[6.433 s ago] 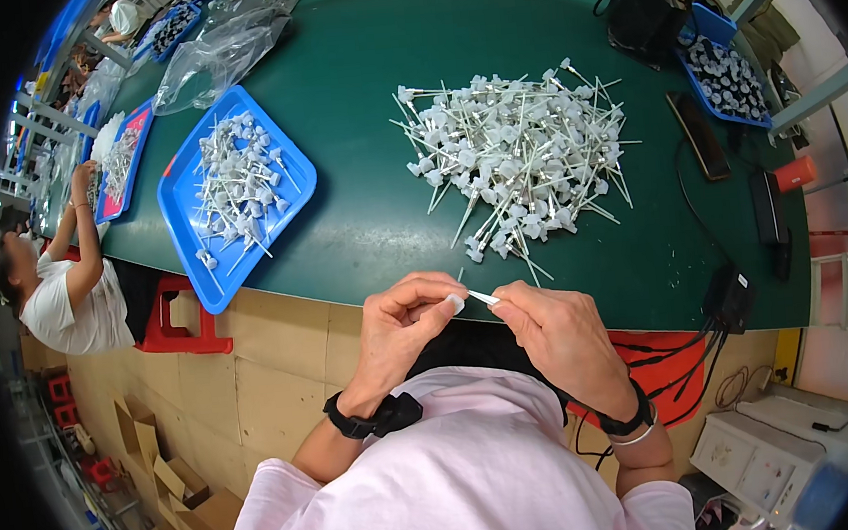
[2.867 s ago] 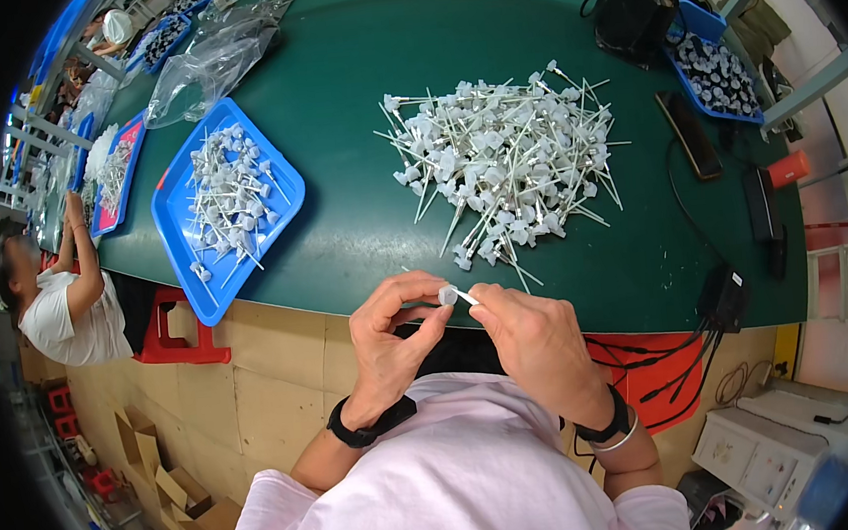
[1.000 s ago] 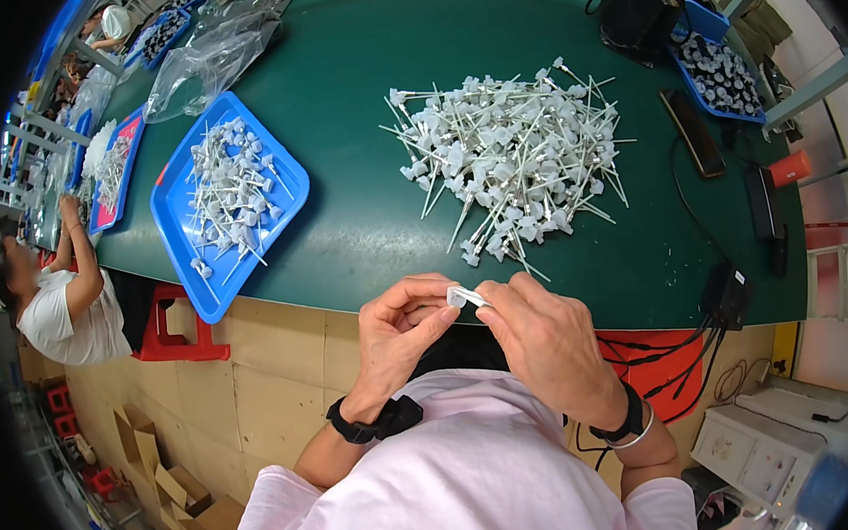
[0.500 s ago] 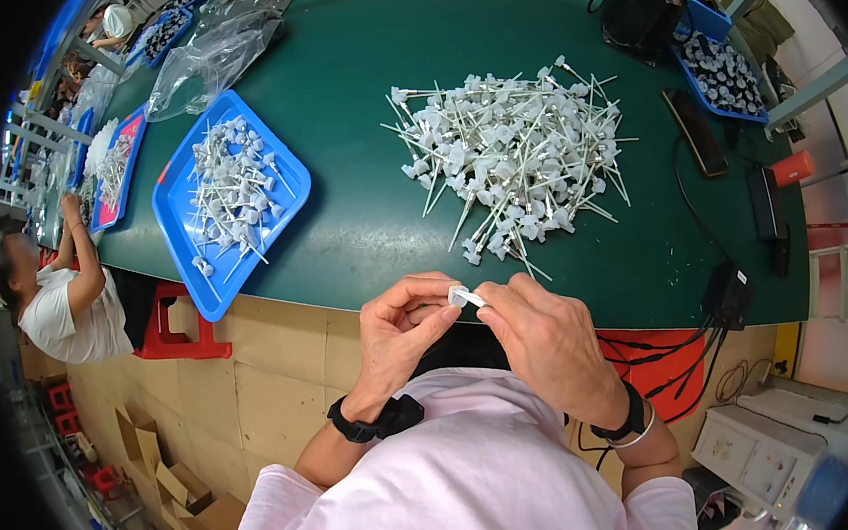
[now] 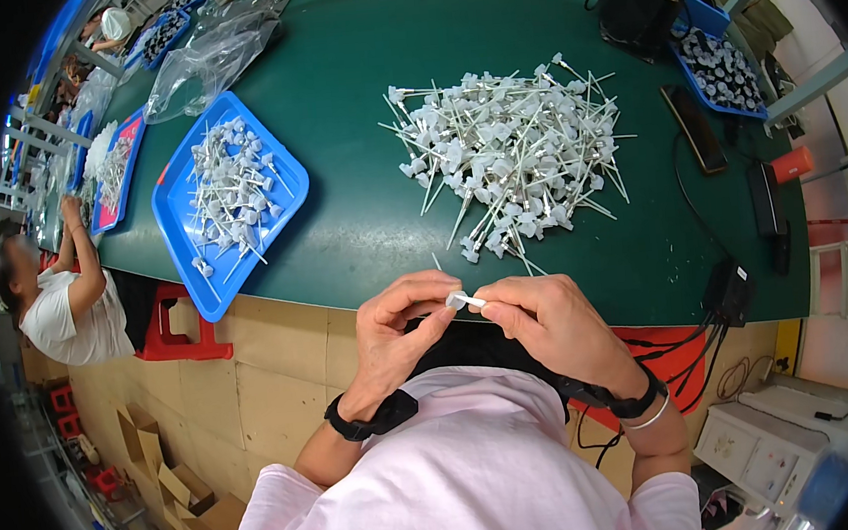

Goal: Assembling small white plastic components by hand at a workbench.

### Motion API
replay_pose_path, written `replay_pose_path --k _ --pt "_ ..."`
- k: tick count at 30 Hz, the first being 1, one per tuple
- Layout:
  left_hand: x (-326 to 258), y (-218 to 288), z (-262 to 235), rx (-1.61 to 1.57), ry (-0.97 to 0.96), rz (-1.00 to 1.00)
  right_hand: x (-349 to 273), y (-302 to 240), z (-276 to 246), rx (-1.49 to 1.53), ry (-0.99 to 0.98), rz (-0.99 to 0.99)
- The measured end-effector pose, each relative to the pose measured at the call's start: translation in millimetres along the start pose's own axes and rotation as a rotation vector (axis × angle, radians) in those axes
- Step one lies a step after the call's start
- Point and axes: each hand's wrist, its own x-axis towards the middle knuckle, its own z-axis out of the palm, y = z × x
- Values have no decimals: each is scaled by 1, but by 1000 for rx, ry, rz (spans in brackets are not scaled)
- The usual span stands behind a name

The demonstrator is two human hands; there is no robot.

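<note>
In front of my body, at the table's near edge, both hands are closed on one small white plastic piece (image 5: 458, 300). My left hand (image 5: 399, 322) pinches its broad head between thumb and fingers. A thin pale stem sticks up just above those fingers. My right hand (image 5: 553, 317) pinches the white narrow end that points to the right. Just beyond my hands lies a large heap of white plastic pieces with thin stems (image 5: 515, 158). To the left, a blue tray (image 5: 179, 249) holds a smaller pile of similar pieces.
The green table (image 5: 350, 211) carries a clear plastic bag (image 5: 214, 67), a black bag (image 5: 638, 9), a phone (image 5: 694, 129) and a blue tray of dark-and-white parts (image 5: 723, 77). Black cables (image 5: 725, 296) hang at the right edge. Another person (image 5: 68, 293) sits at the left.
My right hand has turned and its wrist has shifted slightly right, with the fingers still on the white piece. My left hand has barely moved. A thin stem now shows above it.
</note>
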Motion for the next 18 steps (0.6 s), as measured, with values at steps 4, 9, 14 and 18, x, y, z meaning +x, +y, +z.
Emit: replay_pose_path --k 4,9,14,18 --pt "0 0 -2 37 -11 24 5 -1 -4 153 -107 176" --pt "0 1 1 -96 38 -84 2 -7 -1 -112 -13 -8" --pt "0 2 4 -147 127 -174 -6 -18 -7 -243 77 -66" --pt "3 2 3 -161 133 -177 -11 -10 1 -209 132 -77"
